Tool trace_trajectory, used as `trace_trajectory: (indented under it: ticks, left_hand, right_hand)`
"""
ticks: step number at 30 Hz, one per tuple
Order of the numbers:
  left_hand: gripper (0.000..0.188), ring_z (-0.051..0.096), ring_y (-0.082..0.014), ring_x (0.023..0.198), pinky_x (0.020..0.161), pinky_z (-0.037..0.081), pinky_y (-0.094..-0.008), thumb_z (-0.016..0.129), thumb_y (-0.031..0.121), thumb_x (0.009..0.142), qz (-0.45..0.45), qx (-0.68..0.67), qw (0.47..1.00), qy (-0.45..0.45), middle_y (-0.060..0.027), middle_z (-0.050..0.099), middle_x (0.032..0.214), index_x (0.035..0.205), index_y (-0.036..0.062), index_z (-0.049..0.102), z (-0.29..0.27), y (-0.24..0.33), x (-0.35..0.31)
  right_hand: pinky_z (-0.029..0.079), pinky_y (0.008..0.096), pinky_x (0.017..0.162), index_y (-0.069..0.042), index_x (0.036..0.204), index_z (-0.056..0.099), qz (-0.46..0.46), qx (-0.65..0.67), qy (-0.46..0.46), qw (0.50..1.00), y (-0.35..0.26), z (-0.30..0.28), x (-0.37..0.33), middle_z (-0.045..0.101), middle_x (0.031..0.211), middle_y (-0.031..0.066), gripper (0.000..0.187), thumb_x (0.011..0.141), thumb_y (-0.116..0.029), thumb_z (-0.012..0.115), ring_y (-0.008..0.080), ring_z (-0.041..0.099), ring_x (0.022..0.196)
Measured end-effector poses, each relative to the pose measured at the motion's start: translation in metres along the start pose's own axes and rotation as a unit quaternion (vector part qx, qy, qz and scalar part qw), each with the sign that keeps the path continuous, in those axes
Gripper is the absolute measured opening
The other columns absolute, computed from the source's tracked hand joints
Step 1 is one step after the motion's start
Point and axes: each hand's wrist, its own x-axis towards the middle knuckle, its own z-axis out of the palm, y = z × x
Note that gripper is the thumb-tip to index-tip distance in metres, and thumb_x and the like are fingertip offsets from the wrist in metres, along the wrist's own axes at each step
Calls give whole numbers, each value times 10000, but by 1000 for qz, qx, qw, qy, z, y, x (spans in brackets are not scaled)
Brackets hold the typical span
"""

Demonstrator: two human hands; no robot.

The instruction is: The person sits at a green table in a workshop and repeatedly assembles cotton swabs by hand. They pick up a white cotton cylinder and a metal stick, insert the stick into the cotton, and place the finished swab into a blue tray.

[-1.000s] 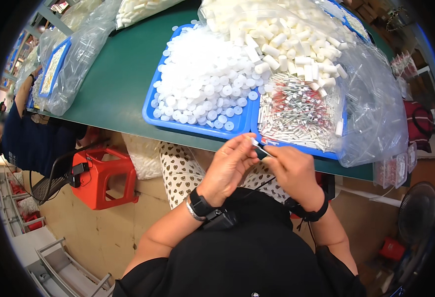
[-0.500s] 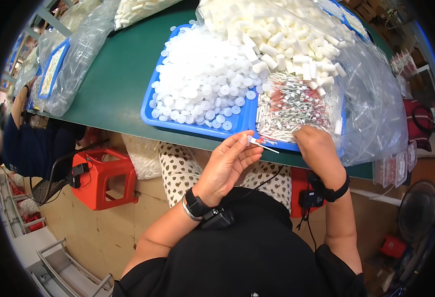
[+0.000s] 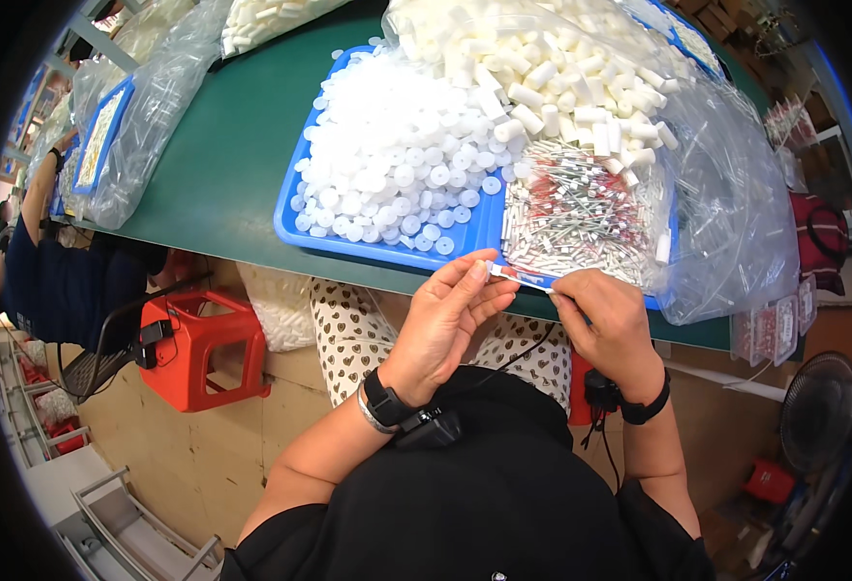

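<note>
My left hand (image 3: 450, 315) pinches a small white end piece of a thin white stick (image 3: 526, 281) between thumb and fingertips, just off the table's near edge. At the stick's other end, the thumb and forefinger of my right hand (image 3: 605, 315) are pressed together; whether they hold a second small part is hidden. Beyond my right hand, a blue tray (image 3: 496, 228) bears a pile of thin sticks (image 3: 576, 213) with white ends, some reddish. Translucent white discs (image 3: 387, 184) are heaped in the tray's left part.
Cream foam cylinders (image 3: 542, 82) spill from a clear bag behind the sticks. Clear plastic (image 3: 726, 213) drapes over the right side of the green table (image 3: 213, 145). A red stool (image 3: 203, 349) and a seated person (image 3: 77, 281) are at left; a fan (image 3: 820, 412) stands at right.
My right hand has come away from the stick pile, moving left and nearer to me, to the end of the stick. My left hand has stayed nearly still, keeping its pinch.
</note>
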Motion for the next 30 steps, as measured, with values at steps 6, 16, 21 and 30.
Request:
trace_trajectory:
  ticks: [6,16,21,30]
  left_hand:
    - [371,617,-175,1092,962,515,-298,532,161,1014,3,39,999,-29,-120,601,1242,1335,-23,501,0,-2,-2]
    - [371,571,-192,1186,1013,466,-327,527,157,1016,18,136,988,-65,-140,554,1341,1346,-12,503,7,0,-7]
    - [331,638,-161,1001,861,513,-269,504,196,1028,14,87,996,-36,-143,638,1188,1304,14,522,-1,3,-7]
    - [354,641,-150,884,782,530,-270,510,245,1026,-1,64,998,4,-116,660,1042,1287,7,527,-10,5,-7]
  right_hand:
    - [500,318,561,-13,946,624,-1,49,4,999,-1,11,0,636,751,93,93,861,-20,661,220,626,616]
    - [479,239,509,8,1026,612,350,420,-158,822,-17,6,11,648,716,52,282,1039,-241,480,97,612,555]
    - [498,402,557,-56,996,679,155,-54,69,984,43,-29,42,652,755,196,177,966,-200,580,365,657,668]
    - [489,465,704,-19,844,635,242,-253,-139,926,125,-80,25,657,830,186,166,791,-172,671,395,627,799]
